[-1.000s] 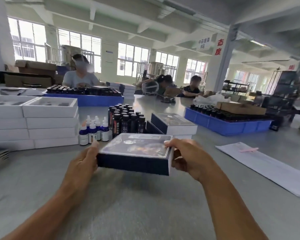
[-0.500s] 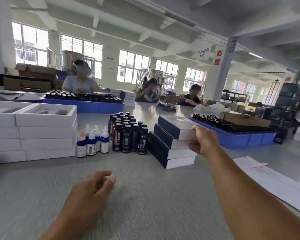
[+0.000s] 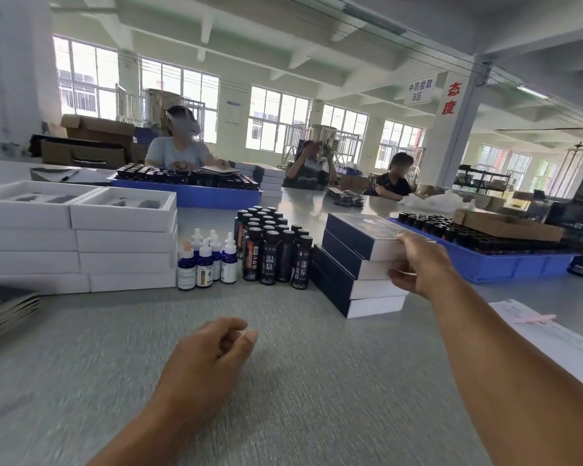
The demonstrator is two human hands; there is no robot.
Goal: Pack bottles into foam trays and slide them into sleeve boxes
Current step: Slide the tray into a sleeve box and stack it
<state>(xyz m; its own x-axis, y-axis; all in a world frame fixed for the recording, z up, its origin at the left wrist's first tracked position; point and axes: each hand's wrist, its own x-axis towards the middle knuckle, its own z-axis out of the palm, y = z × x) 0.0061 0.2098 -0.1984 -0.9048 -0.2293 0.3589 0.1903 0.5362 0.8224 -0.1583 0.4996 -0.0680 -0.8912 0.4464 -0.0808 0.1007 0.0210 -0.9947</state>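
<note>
White foam trays (image 3: pixel 123 210) stacked left of dark bottles (image 3: pixel 271 243). Left hand (image 3: pixel 212 348) loosely curled, empty, over worktop (image 3: pixel 317 381). Right hand (image 3: pixel 418 264) grips top sleeve box (image 3: pixel 357 235) lying flat on stack right of bottles, long axis running away leftward, white end toward hand.

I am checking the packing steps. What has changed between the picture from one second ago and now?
The navy box left the table in front of the person and now lies on top of the stack of boxes on the right. The right hand still grips its end. The left hand let go and hangs loosely curled over the table. The white trays and bottles stayed in place.
</note>
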